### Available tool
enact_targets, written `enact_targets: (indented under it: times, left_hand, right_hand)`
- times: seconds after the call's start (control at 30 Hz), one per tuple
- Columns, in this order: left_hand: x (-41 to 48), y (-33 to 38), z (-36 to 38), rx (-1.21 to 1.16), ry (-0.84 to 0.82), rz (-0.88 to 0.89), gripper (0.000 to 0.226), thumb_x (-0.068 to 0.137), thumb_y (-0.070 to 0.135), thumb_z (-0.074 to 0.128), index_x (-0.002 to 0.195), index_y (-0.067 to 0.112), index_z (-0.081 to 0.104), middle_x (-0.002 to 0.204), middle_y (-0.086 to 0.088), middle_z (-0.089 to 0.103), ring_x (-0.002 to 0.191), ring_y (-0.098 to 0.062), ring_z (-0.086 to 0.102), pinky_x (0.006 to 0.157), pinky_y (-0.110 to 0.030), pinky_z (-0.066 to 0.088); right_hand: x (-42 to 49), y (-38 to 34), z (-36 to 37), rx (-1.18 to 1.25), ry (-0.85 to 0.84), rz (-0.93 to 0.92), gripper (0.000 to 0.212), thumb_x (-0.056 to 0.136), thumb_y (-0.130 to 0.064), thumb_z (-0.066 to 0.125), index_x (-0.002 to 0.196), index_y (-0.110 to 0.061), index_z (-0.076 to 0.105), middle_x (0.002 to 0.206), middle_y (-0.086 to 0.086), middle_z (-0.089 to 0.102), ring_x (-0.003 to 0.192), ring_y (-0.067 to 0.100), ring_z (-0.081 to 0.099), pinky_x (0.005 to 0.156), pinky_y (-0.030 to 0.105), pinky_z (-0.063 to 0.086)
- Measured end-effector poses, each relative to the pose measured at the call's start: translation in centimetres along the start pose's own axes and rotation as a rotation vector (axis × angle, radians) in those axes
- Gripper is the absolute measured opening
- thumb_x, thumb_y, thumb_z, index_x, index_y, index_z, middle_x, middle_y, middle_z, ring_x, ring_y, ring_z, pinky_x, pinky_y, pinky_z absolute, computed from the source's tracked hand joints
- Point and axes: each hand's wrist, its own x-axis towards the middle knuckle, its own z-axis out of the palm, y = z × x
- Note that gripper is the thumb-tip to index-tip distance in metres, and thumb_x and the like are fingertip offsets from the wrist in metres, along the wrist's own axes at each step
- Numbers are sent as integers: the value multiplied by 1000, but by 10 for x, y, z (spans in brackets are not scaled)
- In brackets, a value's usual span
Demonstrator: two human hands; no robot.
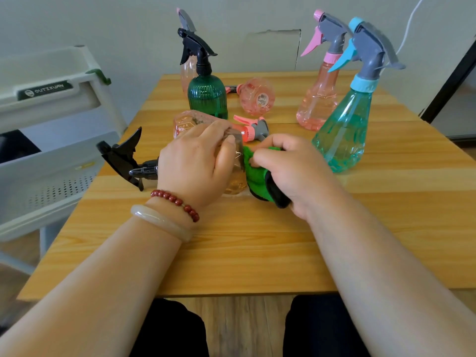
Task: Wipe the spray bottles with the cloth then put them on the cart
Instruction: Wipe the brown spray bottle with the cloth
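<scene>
My left hand grips a clear amber spray bottle lying on its side, its black trigger head pointing left. My right hand holds a green cloth pressed against the bottle's base end. Other spray bottles stand on the wooden table: a dark green one, a teal one, a pink one, and another pink one behind the green. Two more pink bottles lie on their sides, one behind my left hand and one farther back.
A white cart with perforated shelves stands at the table's left edge. A wall runs behind the table, with a white cable at the right. My dark-clothed knees show below the front edge.
</scene>
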Motion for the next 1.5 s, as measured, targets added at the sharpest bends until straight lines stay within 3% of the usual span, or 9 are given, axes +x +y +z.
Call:
enact_targets:
  times: [0.2,0.33,0.5,0.7,0.93,1.1,1.2,1.33,1.5]
  left_hand:
    - [1,0,0,-9,-13,-27,49,94,38,27,115,22,68,91,4,67,79,-19,60,57,-29,40]
    - [2,0,0,-6,-24,-38,50,94,39,25,116,24,68,91,7,66,79,-15,58,56,-26,34]
    - [2,1,1,-13,-19,-56,53,92,39,23,115,22,68,85,10,58,74,-12,51,53,-24,29]
    - [3,0,0,-32,-41,-49,54,93,40,23,115,20,67,92,2,66,78,-20,58,59,-30,40]
    - [0,1,-1,-23,-40,-37,56,93,40,21,126,24,64,96,1,68,81,-17,58,60,-28,37]
    - [-1,-1,-4,9,-77,40,54,99,39,22,128,22,64,110,-2,68,90,-23,62,62,-29,43]
    - [-2,1,-6,-6,-90,80,50,99,36,25,124,20,66,126,3,62,107,-22,61,72,-32,49]
    - [-3,1,-7,5,-113,94,49,100,37,25,128,23,63,125,3,62,108,-25,60,75,-36,51]
    - [-2,-1,-9,16,-151,116,51,100,39,23,128,24,62,126,2,59,109,-26,58,77,-42,52]
  right_hand:
    - [3,1,14,222,123,-17,18,85,-12,69,79,-29,70,84,0,71,79,24,69,77,48,58]
    - [-2,2,10,162,103,-27,17,83,-11,68,75,-27,68,71,-6,62,64,14,55,62,30,47]
    - [-9,8,6,-27,14,49,18,84,-11,65,77,-28,67,77,-7,61,72,16,59,71,34,52]
    - [-5,2,10,165,102,12,13,84,-13,68,85,-26,69,79,3,65,68,22,59,64,35,49]
    - [-8,3,-2,-226,-62,14,18,85,-13,68,78,-29,65,83,-16,55,73,4,50,63,21,39]
    - [-12,0,7,138,73,6,16,86,-14,69,83,-30,69,87,-3,68,82,17,65,76,37,56]
    - [-17,12,3,-115,13,-10,17,86,-16,68,82,-32,67,86,-8,64,78,11,61,69,26,50]
    - [-13,6,-5,-413,-80,-65,18,87,-16,67,82,-34,65,84,-16,56,70,2,49,61,19,40]
    - [-14,0,4,26,78,-23,14,85,-16,68,82,-30,68,86,3,70,76,17,63,71,34,55]
